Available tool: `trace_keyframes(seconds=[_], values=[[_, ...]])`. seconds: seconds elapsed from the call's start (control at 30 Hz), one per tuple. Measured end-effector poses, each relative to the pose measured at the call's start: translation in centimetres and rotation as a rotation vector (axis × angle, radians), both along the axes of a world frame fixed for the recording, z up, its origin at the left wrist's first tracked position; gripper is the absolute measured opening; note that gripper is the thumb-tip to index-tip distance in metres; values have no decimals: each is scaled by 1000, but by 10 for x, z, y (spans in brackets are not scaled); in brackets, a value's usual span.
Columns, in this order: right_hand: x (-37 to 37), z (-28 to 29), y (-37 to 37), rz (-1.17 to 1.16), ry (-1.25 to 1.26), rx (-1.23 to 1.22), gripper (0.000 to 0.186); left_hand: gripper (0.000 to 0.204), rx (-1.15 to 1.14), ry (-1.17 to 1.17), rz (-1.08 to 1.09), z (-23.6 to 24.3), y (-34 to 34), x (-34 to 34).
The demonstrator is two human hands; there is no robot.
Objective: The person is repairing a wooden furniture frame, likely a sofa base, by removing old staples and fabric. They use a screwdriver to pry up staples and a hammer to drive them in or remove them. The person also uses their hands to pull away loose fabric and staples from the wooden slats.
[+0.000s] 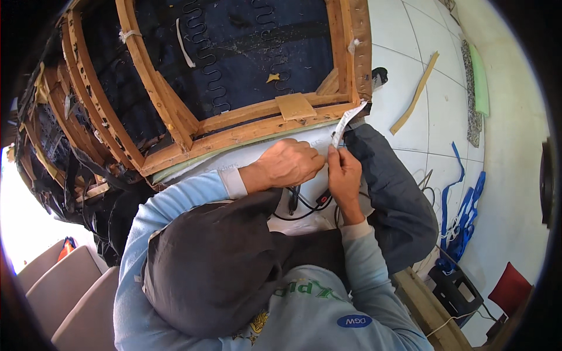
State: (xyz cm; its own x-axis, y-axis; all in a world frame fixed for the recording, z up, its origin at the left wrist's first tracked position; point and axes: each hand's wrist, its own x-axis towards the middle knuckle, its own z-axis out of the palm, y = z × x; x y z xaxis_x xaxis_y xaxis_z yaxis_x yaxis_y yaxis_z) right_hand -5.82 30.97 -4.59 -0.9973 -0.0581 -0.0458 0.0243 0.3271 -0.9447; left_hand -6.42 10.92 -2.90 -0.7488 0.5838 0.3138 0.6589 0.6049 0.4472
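Observation:
A narrow white strip runs from the lower right corner of a wooden furniture frame down to my right hand. Thumb and finger of that hand pinch its lower end. Beside it, my left hand is closed in a fist just below the frame's near rail; what its fingers hold, if anything, is hidden. White printed sheeting lies along that rail, under my left wrist. A flat tan piece of board rests on the rail, and zigzag springs cross the dark cloth inside the frame.
Between my legs lies a black cable with a small red-marked switch. On the tiled floor to the right are a tan strip, blue webbing and a black case. Grey chairs stand at lower left.

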Motion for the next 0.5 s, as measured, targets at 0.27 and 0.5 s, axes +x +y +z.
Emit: trace_keyframes(seconds=[0.27,0.5], values=[[-64,2,12,-67,-284,-14,69,15,-107,1,42,-10,6,0],[-107,10,9,-28,-283,160,66,28,-178,129,225,28,25,-36]])
